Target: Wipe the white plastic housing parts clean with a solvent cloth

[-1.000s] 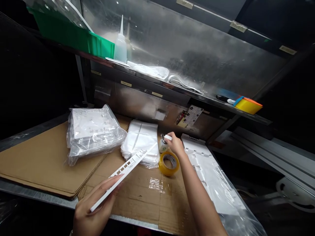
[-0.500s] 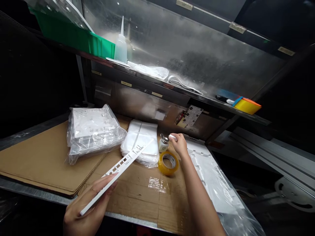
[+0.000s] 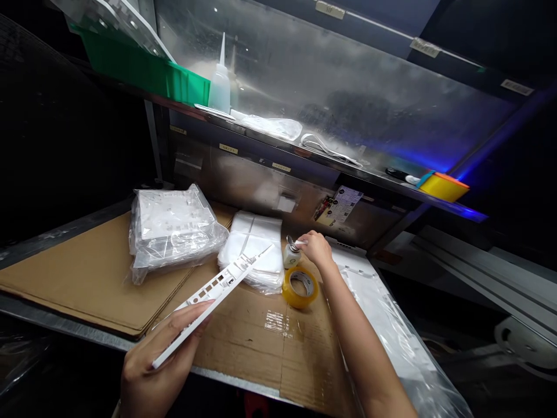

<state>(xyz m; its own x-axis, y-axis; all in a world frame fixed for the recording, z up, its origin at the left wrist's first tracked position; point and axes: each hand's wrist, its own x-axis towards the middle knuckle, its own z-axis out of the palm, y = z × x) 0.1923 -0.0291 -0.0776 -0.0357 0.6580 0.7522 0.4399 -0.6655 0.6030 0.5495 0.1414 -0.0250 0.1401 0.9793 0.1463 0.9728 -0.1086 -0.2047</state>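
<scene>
My left hand [image 3: 159, 360] grips one end of a long white plastic panel [image 3: 217, 299] with several cut-out slots, held slanting up over the cardboard. My right hand [image 3: 315, 248] is closed on a small white wad, pressed onto the metal top of a small dispenser bottle [image 3: 289, 254]. A yellow tape roll [image 3: 300, 287] lies just in front of that bottle.
Brown cardboard [image 3: 87, 278] covers the bench. A bagged stack of white parts [image 3: 172, 229] and a pile of clear bags [image 3: 255, 247] lie behind. White parts under plastic film [image 3: 383, 325] lie right. The shelf holds a green bin [image 3: 143, 69], squeeze bottle [image 3: 220, 87], yellow box [image 3: 444, 186].
My right hand has gone back down onto the bottle's top after lifting slightly to its right. The left hand shifted a little with the panel.
</scene>
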